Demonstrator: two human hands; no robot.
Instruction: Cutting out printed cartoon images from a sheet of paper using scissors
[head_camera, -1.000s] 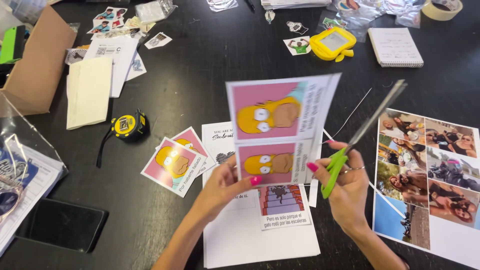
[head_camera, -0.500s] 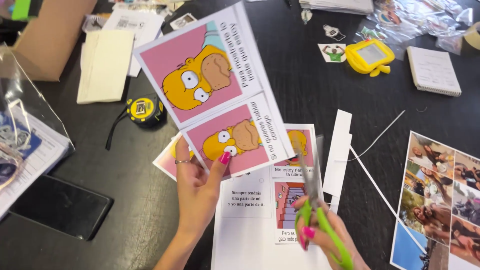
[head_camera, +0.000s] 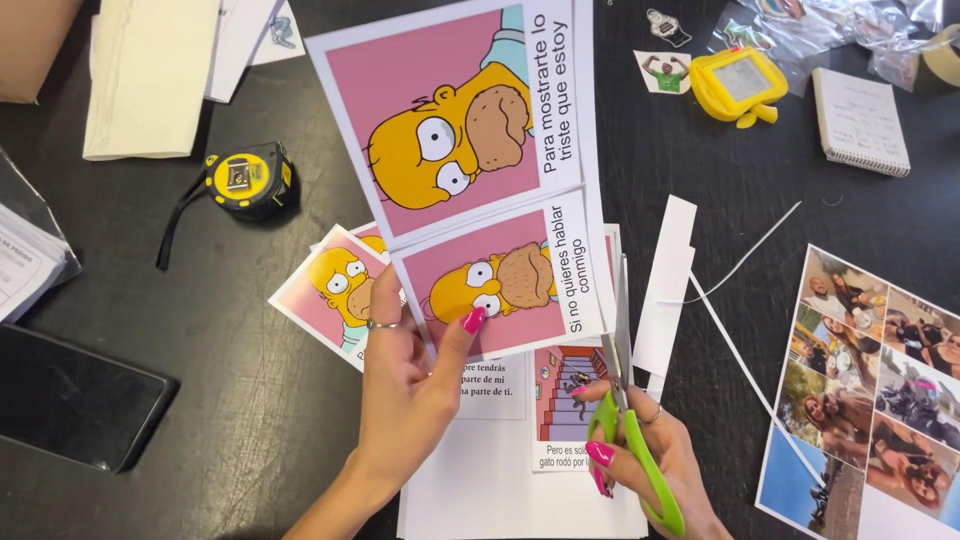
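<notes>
the left hand (head_camera: 410, 400) pinches the lower edge of a printed sheet (head_camera: 480, 170) bearing two pink cartoon panels, held above a black table (head_camera: 230, 330). the right hand (head_camera: 650, 460) grips green-handled scissors (head_camera: 625, 400), blades upright along the sheet's right edge. white paper strips (head_camera: 668, 280) lie just beside the blades. a yellow tape measure (head_camera: 245, 180) sits to the left, a photo collage sheet (head_camera: 870, 380) to the right, a dark phone (head_camera: 70, 395) at lower left.
</notes>
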